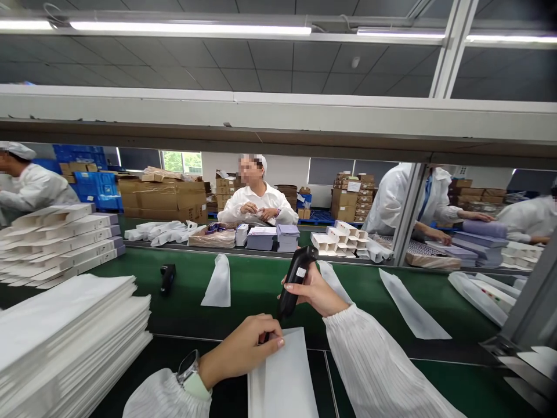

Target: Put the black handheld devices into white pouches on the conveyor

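Observation:
My right hand (314, 290) grips a black handheld device (292, 284) with an angled head and a small white label, its lower end pointing down. Just under it, my left hand (250, 345) pinches the upper edge of a flat white pouch (289, 380) lying on the dark surface in front of me. The device's lower tip comes close to my left fingers; whether it touches the pouch I cannot tell. Farther left on the green belt (183, 313) rests a similar black device (167, 278).
A tall stack of white pouches (65, 325) rises at left, with stacked white cartons (61, 244) behind. Single white pouches (216, 281) lie along the belt. A metal post (533, 307) stands at right. Co-workers in white (259, 203) sit or stand across the belt.

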Motion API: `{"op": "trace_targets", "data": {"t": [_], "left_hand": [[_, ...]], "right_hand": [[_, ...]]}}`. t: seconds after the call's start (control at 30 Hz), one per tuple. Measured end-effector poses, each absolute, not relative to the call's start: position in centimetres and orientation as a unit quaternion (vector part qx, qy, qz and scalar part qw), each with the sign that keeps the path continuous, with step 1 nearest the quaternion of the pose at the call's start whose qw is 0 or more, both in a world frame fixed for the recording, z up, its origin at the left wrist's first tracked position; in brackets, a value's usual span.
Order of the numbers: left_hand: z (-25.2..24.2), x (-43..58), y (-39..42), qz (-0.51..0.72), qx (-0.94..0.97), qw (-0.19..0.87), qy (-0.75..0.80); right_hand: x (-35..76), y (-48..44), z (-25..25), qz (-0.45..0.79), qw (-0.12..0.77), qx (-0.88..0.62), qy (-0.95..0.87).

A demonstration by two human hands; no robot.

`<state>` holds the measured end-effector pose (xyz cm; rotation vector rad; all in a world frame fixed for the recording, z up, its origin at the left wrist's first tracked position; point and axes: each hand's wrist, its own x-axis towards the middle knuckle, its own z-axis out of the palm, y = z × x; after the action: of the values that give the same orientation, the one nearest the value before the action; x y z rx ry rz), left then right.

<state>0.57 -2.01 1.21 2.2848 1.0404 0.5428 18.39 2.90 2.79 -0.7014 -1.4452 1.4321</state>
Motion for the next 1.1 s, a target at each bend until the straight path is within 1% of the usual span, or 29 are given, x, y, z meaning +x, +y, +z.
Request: {"op": "trace_targets", "data": {"t": [0.13, 0.2, 0.3, 0.37, 0.47, 0.6, 0.8, 0.83, 0.9, 0.97, 1.03, 1.1], "left_hand": [[1.8, 0.4, -2.2, 0.219, 0.838, 0.312, 0.391], [2.0, 0.4, -2.2, 0.229, 0.825, 0.339, 0.391], [2.1, 0.5, -2.1, 0.273, 0.791, 0.387, 0.386], [2.2, 0.6, -2.0, 0.313, 0.764, 0.424, 0.373], [2.5, 0.5, -1.9, 0.352, 0.724, 0.467, 0.366], [3.3, 0.4, -2.1, 0.369, 0.687, 0.498, 0.38], [3.9, 0.3, -2.7, 0.389, 0.643, 0.543, 0.374], [3.9, 0.2, -2.7, 0.397, 0.636, 0.548, 0.371], [4.0, 0.2, -2.9, 0.423, 0.618, 0.558, 0.358], [3.9, 0.1, -3.0, 0.46, 0.592, 0.566, 0.342], [3.7, 0.1, -2.8, 0.485, 0.565, 0.57, 0.348], [3.3, 0.0, -2.3, 0.489, 0.55, 0.557, 0.384]], "right_hand": [[17.8, 2.9, 2.4, 0.551, 0.471, -0.311, -0.614], [17.5, 2.9, 2.3, 0.551, 0.474, -0.299, -0.619], [17.0, 2.9, 2.1, 0.55, 0.479, -0.28, -0.624], [16.8, 2.8, 1.8, 0.535, 0.466, -0.28, -0.647], [16.6, 2.8, 1.1, 0.544, 0.421, -0.266, -0.676], [16.9, 3.1, 0.4, 0.586, 0.374, -0.257, -0.671], [18.0, 2.8, 0.1, 0.684, 0.219, -0.17, -0.674], [18.1, 2.6, 0.1, 0.707, 0.217, -0.148, -0.657], [17.7, 1.9, -0.2, 0.744, 0.247, -0.107, -0.611], [16.6, 0.8, -0.7, 0.753, 0.275, -0.088, -0.592], [15.1, -0.5, -1.5, 0.739, 0.268, -0.106, -0.609], [13.6, -1.2, -2.2, 0.737, 0.267, -0.145, -0.604]]}}
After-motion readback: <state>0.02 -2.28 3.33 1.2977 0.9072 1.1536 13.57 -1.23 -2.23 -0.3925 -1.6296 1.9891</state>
